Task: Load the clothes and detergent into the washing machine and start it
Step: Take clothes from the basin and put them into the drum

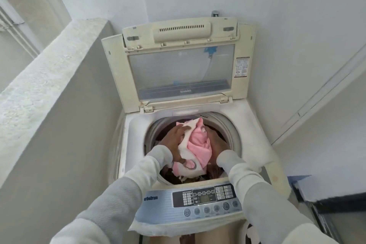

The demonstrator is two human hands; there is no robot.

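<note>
Pink and white cloth bundle (196,144) sits bunched between both hands over the drum (154,130): left hand (174,140) fingers curl round it, right hand (214,140) presses its far side, grip unclear. Soft, light, floppy; best gathered at the middle. Washing machine (198,200) lid (178,65) stands open against pale walls.
</note>
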